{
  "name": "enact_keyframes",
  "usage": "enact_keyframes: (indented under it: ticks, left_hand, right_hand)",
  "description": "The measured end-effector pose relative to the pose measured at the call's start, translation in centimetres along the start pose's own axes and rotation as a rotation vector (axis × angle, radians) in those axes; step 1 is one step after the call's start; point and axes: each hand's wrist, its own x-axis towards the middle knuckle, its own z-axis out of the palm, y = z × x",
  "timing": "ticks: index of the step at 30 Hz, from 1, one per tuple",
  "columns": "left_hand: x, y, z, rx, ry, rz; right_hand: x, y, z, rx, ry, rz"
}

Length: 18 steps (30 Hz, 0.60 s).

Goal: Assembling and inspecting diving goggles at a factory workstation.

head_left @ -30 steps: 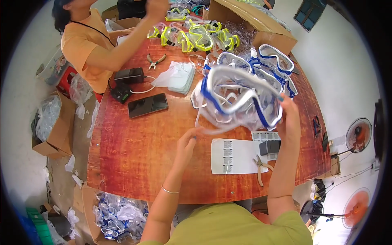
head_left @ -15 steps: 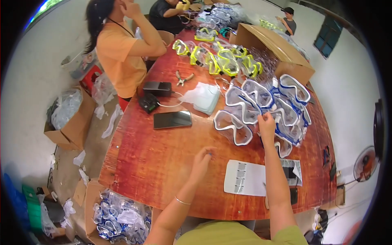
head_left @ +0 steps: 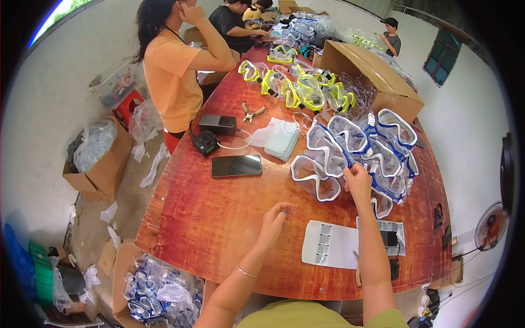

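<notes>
While curled, right hand [head_left: 359,180] at masks [head_left: 377,157]

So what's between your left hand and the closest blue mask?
Only bare reddish tabletop lies between the left hand and that mask, in the head view.

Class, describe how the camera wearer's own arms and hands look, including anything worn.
The left hand is ungloved, with a blue-painted nail; a thin, silver-coloured bangle circles that forearm. The right hand is ungloved too. The olive-green, short-sleeved shirt leaves the forearms bare.

Bare tabletop [head_left: 219,224] leaves passage in front of the phone [head_left: 236,166]; piled blue-white masks [head_left: 383,158] block the right.
</notes>
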Motion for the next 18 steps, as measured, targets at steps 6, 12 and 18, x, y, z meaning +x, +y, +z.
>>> enact_keyframes:
  ticks: [6, 12, 18]
  left_hand:
    - [0.1, 0.2, 0.0, -0.001, 0.007, 0.005]
    - [-0.2, 0.2, -0.1, 0.091, 0.007, 0.046]
    - [-0.6, 0.4, 0.2, 0.11, -0.011, 0.017]
  right_hand:
    - [0.0, -0.7, -0.2, -0.043, -0.001, -0.034]
    - [-0.2, -1.1, -0.3, -0.203, 0.075, -0.12]
    - [-0.7, -1.9, -0.6, -0.352, 0.13, -0.123]
